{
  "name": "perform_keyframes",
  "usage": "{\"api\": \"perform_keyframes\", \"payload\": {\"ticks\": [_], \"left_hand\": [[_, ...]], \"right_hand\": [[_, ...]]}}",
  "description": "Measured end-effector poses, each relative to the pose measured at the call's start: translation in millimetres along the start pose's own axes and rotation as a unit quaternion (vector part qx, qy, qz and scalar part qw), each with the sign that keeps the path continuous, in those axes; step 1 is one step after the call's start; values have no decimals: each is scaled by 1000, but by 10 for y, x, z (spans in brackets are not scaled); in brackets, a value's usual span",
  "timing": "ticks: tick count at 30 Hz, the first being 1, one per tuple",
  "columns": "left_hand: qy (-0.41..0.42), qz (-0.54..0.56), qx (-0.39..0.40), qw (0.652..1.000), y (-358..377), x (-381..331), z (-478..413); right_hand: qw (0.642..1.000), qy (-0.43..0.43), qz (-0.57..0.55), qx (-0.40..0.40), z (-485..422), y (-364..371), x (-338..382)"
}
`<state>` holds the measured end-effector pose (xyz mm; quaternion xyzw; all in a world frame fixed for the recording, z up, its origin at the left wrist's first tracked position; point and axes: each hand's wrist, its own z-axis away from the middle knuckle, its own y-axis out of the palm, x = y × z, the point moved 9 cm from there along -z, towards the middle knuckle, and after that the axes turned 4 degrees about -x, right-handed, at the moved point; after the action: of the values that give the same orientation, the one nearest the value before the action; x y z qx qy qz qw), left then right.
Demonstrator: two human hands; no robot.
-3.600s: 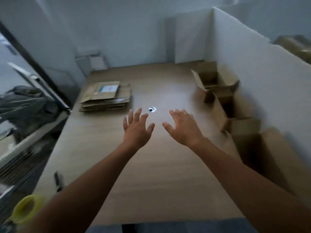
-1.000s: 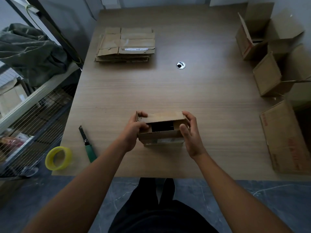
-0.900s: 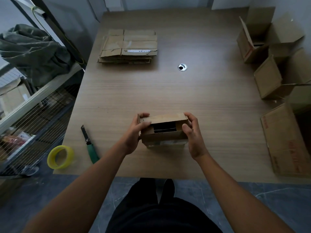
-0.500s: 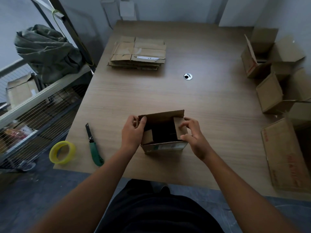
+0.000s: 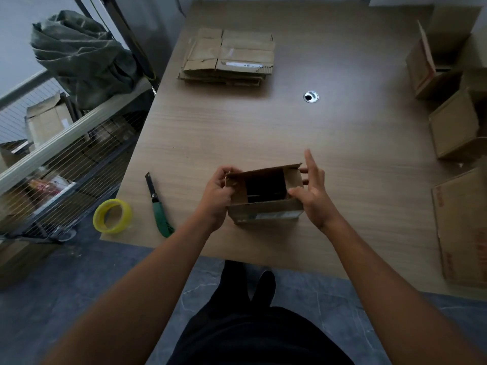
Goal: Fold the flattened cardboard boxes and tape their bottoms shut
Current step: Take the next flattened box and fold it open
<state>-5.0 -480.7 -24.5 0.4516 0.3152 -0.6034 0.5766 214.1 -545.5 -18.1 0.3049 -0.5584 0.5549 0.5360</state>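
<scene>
Left hand point(image 5: 216, 197) grips the box point(image 5: 264, 208) by its left wall; right hand point(image 5: 315, 196) pinches its right flap, index finger straight up.
Box stands open end up near the table's point(image 5: 263, 133) front edge. Left of it: cutter point(image 5: 158, 206), tape roll point(image 5: 112, 216). Flat stack point(image 5: 229, 59) on the far side, erected boxes point(image 5: 453, 127) at right.

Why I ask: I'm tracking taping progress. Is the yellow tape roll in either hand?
No, the yellow tape roll lies on the table's near left corner, while the left hand and right hand both hold the box.
</scene>
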Motion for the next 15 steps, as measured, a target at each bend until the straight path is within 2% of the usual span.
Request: {"api": "perform_keyframes", "payload": {"ticks": [3, 5, 8, 11, 15], "left_hand": [[-58, 109, 20, 992, 37, 66, 91], [-50, 94, 69, 992, 26, 84, 179], [21, -125, 135, 983, 7, 161, 327], [106, -334, 126, 928, -35, 220, 421], [126, -395, 84, 906, -33, 147, 492]], "right_hand": [[998, -20, -24, -49, 84, -6, 4], [992, -29, -46, -111, 121, -41, -30], [981, -15, -58, -182, 99, -58, -94], [979, -9, -67, -192, 40, -3, -57], [969, 1, -77, -234, 166, -71, -66]]}}
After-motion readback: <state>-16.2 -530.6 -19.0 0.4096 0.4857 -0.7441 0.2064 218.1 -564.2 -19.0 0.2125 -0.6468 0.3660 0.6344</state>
